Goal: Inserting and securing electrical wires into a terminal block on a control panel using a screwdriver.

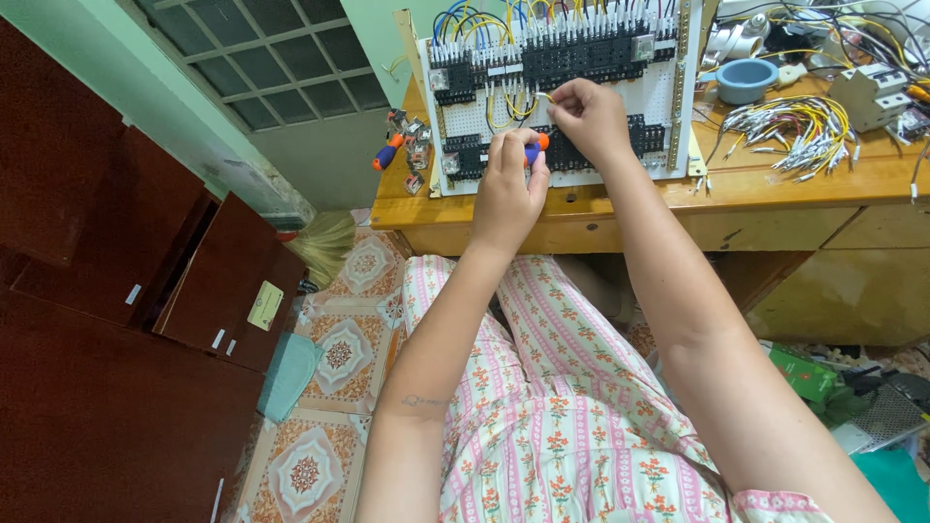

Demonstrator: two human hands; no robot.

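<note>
Wooden table bearing a white panel propped upright at centre, an orange-handled screwdriver and small relays to its left, a blue cup, yellow wires and a grey breaker to its right.

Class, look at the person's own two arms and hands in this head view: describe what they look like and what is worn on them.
Both forearms are bare, with no gloves, watch or rings visible. The left hand belongs to an arm with a small dark tattoo-like mark near the elbow. The right hand belongs to an arm with a short pink floral sleeve edge showing at the frame's bottom.
</note>
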